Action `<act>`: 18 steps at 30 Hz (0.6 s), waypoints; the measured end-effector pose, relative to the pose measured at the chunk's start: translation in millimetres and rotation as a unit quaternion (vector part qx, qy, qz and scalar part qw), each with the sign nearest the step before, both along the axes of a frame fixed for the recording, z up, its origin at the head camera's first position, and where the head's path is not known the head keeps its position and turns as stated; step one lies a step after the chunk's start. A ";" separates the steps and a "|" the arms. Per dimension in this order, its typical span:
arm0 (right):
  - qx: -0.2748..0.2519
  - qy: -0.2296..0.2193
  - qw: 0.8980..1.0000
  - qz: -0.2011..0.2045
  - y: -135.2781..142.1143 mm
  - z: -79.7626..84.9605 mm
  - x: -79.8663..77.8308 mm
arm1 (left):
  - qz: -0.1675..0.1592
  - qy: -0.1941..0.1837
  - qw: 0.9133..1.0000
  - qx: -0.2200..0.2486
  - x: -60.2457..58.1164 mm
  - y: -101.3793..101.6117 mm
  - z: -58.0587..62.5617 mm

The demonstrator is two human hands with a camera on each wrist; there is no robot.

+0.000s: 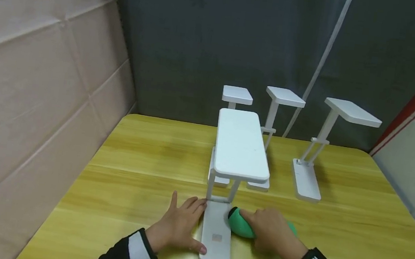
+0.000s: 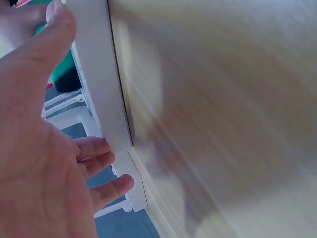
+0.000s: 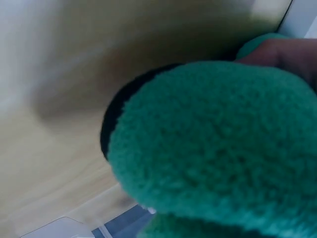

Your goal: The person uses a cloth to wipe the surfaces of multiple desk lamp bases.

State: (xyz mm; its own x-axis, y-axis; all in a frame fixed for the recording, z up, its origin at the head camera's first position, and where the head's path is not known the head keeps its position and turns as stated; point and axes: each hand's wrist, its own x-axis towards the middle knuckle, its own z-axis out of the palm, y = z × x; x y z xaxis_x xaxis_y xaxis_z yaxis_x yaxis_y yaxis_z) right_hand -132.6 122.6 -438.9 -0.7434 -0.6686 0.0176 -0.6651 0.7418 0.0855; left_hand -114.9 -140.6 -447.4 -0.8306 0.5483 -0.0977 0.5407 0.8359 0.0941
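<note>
A white folding stand (image 1: 242, 144), like one for a phone or tablet, faces me with its flat top plate raised over a long base (image 1: 216, 251). My left hand (image 1: 180, 225) lies along the left side of that base, fingers spread and thumb at its near end. In the left wrist view its fingertips (image 2: 124, 183) meet the base's edge. With my right hand (image 1: 272, 232) I grip a fuzzy green cleaning pad (image 1: 240, 225) with a black edge, against the base's right side. The pad (image 3: 208, 139) fills most of the right wrist view.
Behind the near stand are two similar white stands (image 1: 285, 96) (image 1: 237, 94), partly hidden by it. Another white stand (image 1: 353, 112) is farther right on the wooden table (image 1: 130, 159). A dark curtain (image 1: 210, 39) hangs behind the table, and a pale wall covering (image 1: 34, 82) rises at left.
</note>
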 end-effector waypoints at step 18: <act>-0.063 -0.148 0.983 0.095 21.7 12.2 54.6 | -0.052 0.046 0.997 -0.044 16.6 6.2 7.8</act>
